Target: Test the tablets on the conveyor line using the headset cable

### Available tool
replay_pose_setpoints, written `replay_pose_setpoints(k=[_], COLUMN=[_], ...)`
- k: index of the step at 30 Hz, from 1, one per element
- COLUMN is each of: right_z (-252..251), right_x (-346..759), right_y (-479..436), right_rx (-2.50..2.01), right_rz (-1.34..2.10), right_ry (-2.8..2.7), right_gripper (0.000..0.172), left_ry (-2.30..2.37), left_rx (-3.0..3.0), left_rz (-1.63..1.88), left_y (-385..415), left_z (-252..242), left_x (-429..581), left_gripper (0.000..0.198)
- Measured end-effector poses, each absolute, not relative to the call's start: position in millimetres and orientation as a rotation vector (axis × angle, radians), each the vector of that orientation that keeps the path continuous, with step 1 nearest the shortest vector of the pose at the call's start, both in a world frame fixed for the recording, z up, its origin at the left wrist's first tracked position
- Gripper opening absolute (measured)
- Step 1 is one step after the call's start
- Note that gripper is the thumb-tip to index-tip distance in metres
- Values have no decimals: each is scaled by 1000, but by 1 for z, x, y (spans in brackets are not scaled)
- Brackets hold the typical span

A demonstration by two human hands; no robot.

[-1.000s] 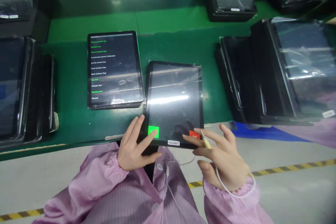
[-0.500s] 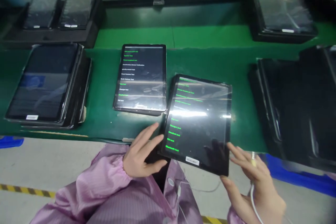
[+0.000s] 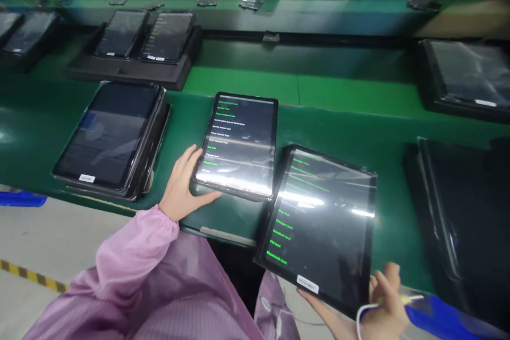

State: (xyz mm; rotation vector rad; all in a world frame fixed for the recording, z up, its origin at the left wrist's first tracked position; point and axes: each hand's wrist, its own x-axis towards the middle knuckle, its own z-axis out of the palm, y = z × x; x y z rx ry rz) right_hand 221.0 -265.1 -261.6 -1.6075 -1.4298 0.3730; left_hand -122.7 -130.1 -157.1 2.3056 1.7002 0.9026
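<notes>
A tablet (image 3: 241, 143) with a list of green and white test lines lies on the green bench. My left hand (image 3: 181, 183) is at its lower left corner, fingers stretched along the left edge and thumb by the bottom edge. To its right, a second tablet (image 3: 319, 228) with green test lines sits tilted, its lower end over the bench's front edge. My right hand (image 3: 384, 308) grips this tablet's lower right corner, the palm partly hidden beneath. A white cable (image 3: 364, 309) loops across that hand; its yellowish end (image 3: 410, 298) shows beside the fingers.
A stack of tablets (image 3: 107, 135) stands left. Behind it, two tablets (image 3: 167, 37) rest on a black block (image 3: 127, 71). More dark tablets (image 3: 470, 207) lie at right, with another stack (image 3: 474, 74) behind. Blue objects (image 3: 446, 321) show below the bench.
My left hand has moved from beside the right tablet to the left tablet's lower left corner. My right hand has moved further under its tablet's corner. The view has shifted.
</notes>
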Motion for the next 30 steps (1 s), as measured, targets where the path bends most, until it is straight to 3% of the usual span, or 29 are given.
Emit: replay_pose_setpoints(k=[4,7,11,18,26,30], right_z=[-264,-267,-264,-256,-255,-255], right_x=[222,227,229,220,221,221], right_y=[-266,-266,-265,-262,-260,-261], right_rx=[-1666,-1653,-1640,-1582,-1616,-1630], right_rz=[410,370,358,352,320,343], right_ry=[-1389,-1427,-1468,-1503,-1533,-1517], right_gripper=[111,107,103,116,105,107], left_ry=[1608,1600,1712,1826,1801,1855], left_rx=[2347,2434,2433,2321,2334,2355], left_rz=[930,909,780,786,823,793], left_y=[-125,-120,-113,-99,-90,-63], left_z=[-155,-157,-160,-158,-148,-136], left_x=[-129,-133,-131,-125,-118,-104], left_gripper=[54,41,43,44,46,50])
